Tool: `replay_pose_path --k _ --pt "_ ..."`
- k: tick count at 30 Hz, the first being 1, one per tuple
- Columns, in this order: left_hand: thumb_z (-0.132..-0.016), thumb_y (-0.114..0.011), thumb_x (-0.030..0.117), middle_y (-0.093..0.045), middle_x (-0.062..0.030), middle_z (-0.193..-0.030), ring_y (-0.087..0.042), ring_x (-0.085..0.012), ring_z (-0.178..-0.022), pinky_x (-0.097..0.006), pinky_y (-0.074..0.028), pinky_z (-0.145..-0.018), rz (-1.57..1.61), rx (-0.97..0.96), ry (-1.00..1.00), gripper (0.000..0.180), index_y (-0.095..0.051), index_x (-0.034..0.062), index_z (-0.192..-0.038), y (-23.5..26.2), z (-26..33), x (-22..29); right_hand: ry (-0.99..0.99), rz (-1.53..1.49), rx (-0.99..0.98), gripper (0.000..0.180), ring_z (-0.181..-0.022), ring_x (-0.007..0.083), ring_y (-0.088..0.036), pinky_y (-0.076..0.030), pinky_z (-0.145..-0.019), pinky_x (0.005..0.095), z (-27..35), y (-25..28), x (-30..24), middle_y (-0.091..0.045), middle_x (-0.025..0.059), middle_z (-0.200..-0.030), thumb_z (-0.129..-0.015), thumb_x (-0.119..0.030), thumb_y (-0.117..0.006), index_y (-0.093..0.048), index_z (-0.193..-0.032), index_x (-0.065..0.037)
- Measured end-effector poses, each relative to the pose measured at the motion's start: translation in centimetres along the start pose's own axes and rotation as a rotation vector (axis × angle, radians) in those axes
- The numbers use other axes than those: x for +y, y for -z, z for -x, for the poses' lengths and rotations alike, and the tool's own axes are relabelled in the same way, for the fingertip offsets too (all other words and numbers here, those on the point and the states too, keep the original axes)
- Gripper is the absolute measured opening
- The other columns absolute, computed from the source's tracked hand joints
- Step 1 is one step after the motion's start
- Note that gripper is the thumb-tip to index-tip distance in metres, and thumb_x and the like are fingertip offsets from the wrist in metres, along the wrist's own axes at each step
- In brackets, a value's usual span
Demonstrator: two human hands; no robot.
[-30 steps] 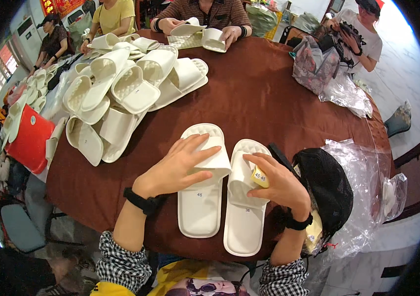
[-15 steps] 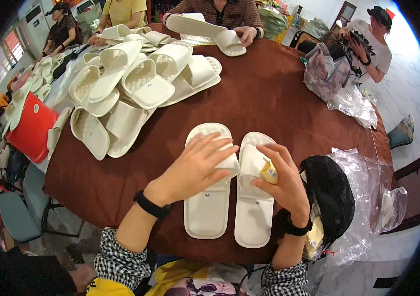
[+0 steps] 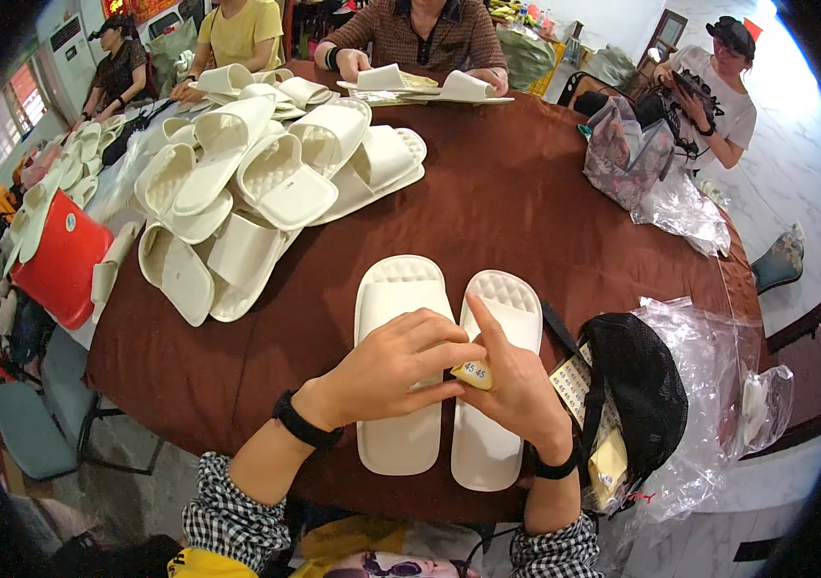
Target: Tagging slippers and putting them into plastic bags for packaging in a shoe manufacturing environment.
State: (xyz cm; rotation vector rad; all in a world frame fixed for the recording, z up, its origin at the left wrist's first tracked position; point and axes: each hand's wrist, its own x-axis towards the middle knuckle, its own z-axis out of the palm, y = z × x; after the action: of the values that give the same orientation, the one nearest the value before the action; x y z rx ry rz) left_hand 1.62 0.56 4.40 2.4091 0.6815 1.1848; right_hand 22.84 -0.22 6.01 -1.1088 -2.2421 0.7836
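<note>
While two pale slippers lie side by side on the brown-covered surface [image 3: 516,193], heel ends toward the person, both hands meet above them. The right hand [image 3: 512,380] grips a small yellow label [image 3: 474,374] low between its fingers, index finger stretched out over the right slipper [image 3: 488,458]. The left hand [image 3: 386,361] is partly curled over the left slipper [image 3: 399,445], its fingertips at the label's near side; whether they pinch it I cannot tell. Both wrists carry black bands.

Just right of the right hand, a sheet of labels [image 3: 572,390] and a folded yellow piece [image 3: 608,462] sit in a black mesh item [image 3: 642,385], with clear plastic [image 3: 714,395] beside it. Up and to the left is a slipper pile [image 3: 285,173], several leaning on one another. Across from it all, a person in a brown top [image 3: 420,43] handles more slippers [image 3: 463,87], and a floral bag [image 3: 622,149] stands near the far right edge
</note>
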Motion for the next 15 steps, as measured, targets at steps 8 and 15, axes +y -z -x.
replay_pose_path --k 8,15 --pt "-0.079 -0.078 0.010 -0.064 -0.0080 -0.108 -0.062 -0.0306 -0.103 -0.043 -0.052 -0.091 -0.001 -0.047 0.049 0.035 -0.066 0.0096 -0.112 0.0 0.5 -0.4 0.074 0.080 -0.012 0.089 -0.097 0.0369 -0.068 -0.054 -0.079 0.0440 -0.2 -0.4 0.2 -0.067 0.0199 -0.108 -0.080 -0.019 -0.081 -0.034 -0.154 -0.003" --pt "-0.078 -0.077 0.002 -0.066 -0.0089 -0.107 -0.065 -0.0309 -0.100 -0.042 -0.054 -0.085 -0.009 0.073 0.091 0.033 -0.064 0.0078 -0.108 1.0 0.5 -0.7 0.049 -0.070 -0.015 0.089 -0.095 0.0318 -0.068 -0.056 -0.082 0.0398 0.0 1.3 0.1 -0.064 0.0171 -0.116 -0.076 -0.012 -0.086 -0.040 -0.152 -0.007"
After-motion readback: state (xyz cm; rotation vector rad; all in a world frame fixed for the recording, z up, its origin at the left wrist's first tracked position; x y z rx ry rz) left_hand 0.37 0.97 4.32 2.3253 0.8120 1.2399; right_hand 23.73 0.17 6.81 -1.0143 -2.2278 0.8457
